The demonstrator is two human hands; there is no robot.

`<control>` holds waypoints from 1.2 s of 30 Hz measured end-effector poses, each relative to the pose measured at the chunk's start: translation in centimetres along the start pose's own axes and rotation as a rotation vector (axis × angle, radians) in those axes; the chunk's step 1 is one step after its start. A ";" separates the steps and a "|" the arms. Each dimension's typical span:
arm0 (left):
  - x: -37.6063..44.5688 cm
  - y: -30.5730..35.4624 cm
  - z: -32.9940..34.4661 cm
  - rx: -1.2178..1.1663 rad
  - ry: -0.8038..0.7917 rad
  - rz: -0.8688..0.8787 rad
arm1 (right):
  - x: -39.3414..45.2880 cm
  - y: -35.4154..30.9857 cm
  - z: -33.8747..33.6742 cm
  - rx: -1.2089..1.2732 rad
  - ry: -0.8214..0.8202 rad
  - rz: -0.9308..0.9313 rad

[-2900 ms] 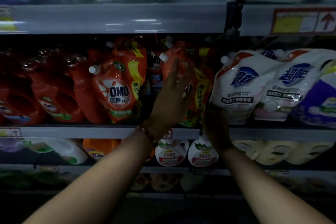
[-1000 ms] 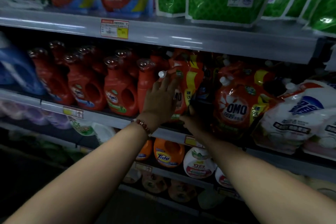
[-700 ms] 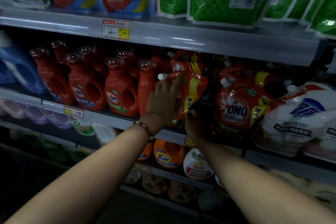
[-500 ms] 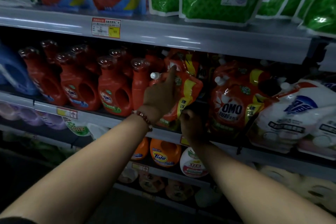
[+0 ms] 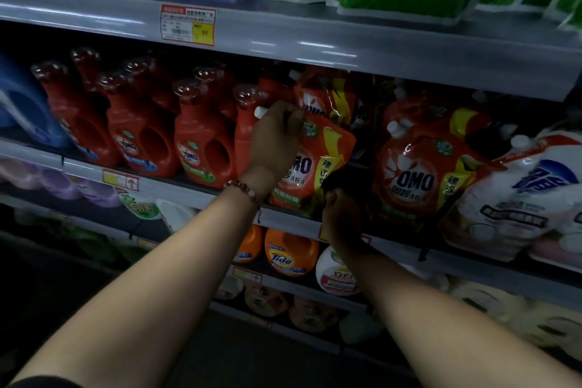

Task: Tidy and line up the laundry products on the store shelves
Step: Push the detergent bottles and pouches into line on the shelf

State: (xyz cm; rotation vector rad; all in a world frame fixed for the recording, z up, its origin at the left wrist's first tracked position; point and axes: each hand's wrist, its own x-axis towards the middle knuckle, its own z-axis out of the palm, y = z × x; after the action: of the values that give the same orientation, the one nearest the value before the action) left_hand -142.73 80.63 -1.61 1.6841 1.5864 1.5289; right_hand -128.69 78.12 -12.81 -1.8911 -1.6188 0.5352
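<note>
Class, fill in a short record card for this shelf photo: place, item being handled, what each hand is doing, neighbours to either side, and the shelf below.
place: store shelf of laundry products, dim light
item handled: orange OMO refill pouch, leaning
left hand: grips the pouch's top by its white cap
right hand: holds the pouch's lower corner; fingers in shadow
left neighbours: red OMO bottles in rows
right neighbour: second OMO pouch, then white pouch
shelf below: orange Tide bottle

Left grip curled high — right grip seemingly clenched
</note>
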 end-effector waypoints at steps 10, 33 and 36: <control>0.6 -0.3 -0.2 -0.099 -0.050 0.012 | -0.4 -0.4 0.5 0.168 0.027 -0.040; -8.8 -6.5 1.7 0.773 -0.231 0.344 | -1.5 -1.7 -1.7 0.396 -0.179 0.003; -9.2 -7.6 1.9 0.855 -0.227 0.339 | -2.9 -0.4 -1.9 0.207 -0.188 -0.240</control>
State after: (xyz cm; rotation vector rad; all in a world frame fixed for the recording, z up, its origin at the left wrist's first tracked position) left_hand -142.62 75.66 -12.60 2.5631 2.0498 0.7283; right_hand -128.24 74.95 -11.33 -1.5092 -1.8029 0.7629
